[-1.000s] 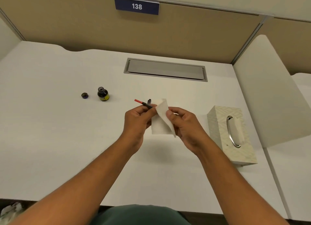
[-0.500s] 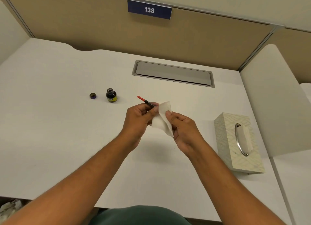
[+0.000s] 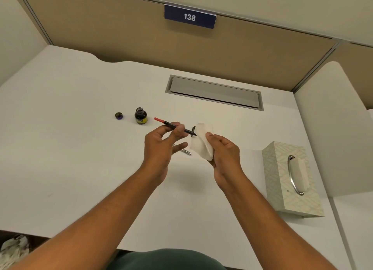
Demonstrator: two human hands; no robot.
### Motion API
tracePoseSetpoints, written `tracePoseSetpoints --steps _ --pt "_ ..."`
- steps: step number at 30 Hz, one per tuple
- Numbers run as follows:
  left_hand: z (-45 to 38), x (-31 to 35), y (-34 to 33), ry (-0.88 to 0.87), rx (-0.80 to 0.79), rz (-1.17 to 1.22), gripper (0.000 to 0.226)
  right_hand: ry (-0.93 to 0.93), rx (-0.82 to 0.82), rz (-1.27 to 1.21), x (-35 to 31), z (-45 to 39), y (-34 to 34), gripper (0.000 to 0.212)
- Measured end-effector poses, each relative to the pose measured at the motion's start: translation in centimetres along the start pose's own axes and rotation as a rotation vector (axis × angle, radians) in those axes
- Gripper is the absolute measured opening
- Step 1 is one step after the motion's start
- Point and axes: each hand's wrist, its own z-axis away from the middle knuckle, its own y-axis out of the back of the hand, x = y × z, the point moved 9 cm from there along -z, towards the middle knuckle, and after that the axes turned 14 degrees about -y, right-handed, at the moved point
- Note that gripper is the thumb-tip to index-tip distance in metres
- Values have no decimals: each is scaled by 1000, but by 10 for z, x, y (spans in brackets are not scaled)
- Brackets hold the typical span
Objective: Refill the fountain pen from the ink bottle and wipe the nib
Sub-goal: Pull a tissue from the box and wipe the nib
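Left hand [image 3: 161, 146] pinches the pen [image 3: 173, 126] between thumb and fingertips above the table [image 3: 70, 158], red end pointing back-left, nib toward the tissue [image 3: 201, 142]. Right hand [image 3: 224, 154] holds the folded white tissue, fingers curled round it, thumb on top. The nib tip is right at the tissue's upper edge; contact can't be told. Open ink bottle [image 3: 140, 116] stands upright on the table, back-left of the hands, its cap [image 3: 119, 115] just beside it to the left. A small metal pen part [image 3: 184, 151] lies on the table under the left fingers. Tissue box [image 3: 290, 179] sits at right.
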Motion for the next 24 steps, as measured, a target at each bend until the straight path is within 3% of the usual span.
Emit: tracePoseSetpoints --steps 5,12,16,20,24 --pt "8 -10 -8 108 -65 90 30 7 -89 -24 -3 4 -10 15" --pt "7 -11 -1 71 22 44 15 -158 -281 -208 2 9 -22 27" --pt "6 -8 2 42 28 2 11 -131 -333 -212 -1 13 -22 25" --pt "7 -4 -2 13 10 -37 16 -29 -362 -36 -5 15 -23 11" --pt "8 0 -5 -11 -11 -98 12 175 -260 233 -17 22 -21 19"
